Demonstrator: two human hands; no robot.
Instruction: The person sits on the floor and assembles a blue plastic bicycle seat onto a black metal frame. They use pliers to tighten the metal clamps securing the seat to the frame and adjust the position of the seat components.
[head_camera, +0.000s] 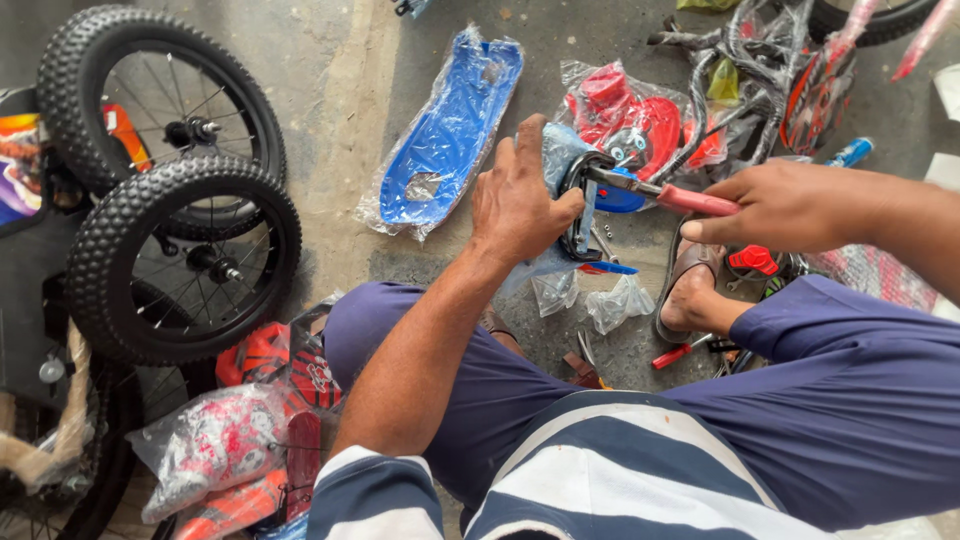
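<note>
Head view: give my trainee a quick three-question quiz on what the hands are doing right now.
1. True or false: the right hand holds a red-handled tool.
2. What does the left hand grip? A) a wheel B) a black part in blue wrapping C) a sandal
3. Fill in: two knobby black wheels lie on the person's ____ side.

Key: 1 true. 2 B, the black part that the tool's jaws meet. 3 left.
</note>
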